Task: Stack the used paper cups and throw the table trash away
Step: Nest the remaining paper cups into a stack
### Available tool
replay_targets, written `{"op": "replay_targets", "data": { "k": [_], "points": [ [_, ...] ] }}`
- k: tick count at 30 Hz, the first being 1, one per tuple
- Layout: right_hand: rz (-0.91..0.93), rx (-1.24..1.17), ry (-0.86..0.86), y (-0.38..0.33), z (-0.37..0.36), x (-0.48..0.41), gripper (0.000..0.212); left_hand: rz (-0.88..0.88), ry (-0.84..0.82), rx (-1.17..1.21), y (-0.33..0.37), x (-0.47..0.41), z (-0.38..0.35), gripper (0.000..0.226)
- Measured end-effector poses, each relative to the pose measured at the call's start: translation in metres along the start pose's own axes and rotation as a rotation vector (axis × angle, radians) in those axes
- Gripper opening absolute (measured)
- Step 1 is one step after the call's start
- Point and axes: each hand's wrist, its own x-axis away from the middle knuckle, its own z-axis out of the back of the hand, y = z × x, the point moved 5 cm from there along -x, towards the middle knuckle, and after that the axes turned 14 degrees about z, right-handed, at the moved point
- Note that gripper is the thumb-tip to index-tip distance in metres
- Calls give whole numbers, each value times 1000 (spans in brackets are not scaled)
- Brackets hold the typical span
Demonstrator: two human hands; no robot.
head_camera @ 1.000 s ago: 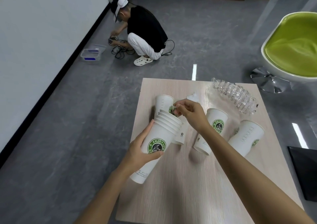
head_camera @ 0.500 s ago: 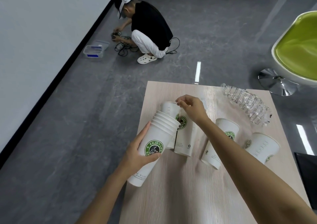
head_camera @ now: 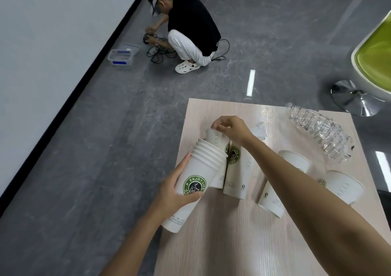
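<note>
A person's left hand point(head_camera: 174, 192) grips a tilted stack of nested paper cups point(head_camera: 197, 176) at the left edge of a pale wood surface point(head_camera: 232, 246), fingers point(head_camera: 183, 164) and thumb wrapped round the outermost cup beside its green coffee logo. The right hand point(head_camera: 233, 127) reaches across and pinches the rim of a single paper cup point(head_camera: 214, 141) standing just behind the stack. A second loose cup point(head_camera: 240, 174) stands just beside it. A third cup point(head_camera: 293, 161) and a fourth cup point(head_camera: 344, 185) sit farther right, the third partly hidden by the forearm. A crumpled tissue point(head_camera: 259, 130) and a crushed clear plastic bottle point(head_camera: 317, 132) lie toward the far edge. On the grey floor beyond, another person point(head_camera: 190, 26) crouches over black cables point(head_camera: 157, 52) beside a clear plastic box point(head_camera: 121, 56).
</note>
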Motion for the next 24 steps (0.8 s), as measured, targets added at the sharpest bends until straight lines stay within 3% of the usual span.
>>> {"op": "replay_targets", "data": {
  "k": [4, 10, 17, 24],
  "points": [
    [2, 67, -91, 0, -9, 0, 12, 6, 12, -2, -6, -2, 3, 98],
    [33, 148, -105, 2, -13, -1, 38, 7, 17, 21, -10, -1, 5, 98],
    [73, 62, -65, -12, -5, 0, 32, -12, 16, 52, -10, 2, 6, 100],
    [116, 10, 96, -35, 16, 7, 34, -32, 18, 58, -8, 11, 6, 100]
  ]
}}
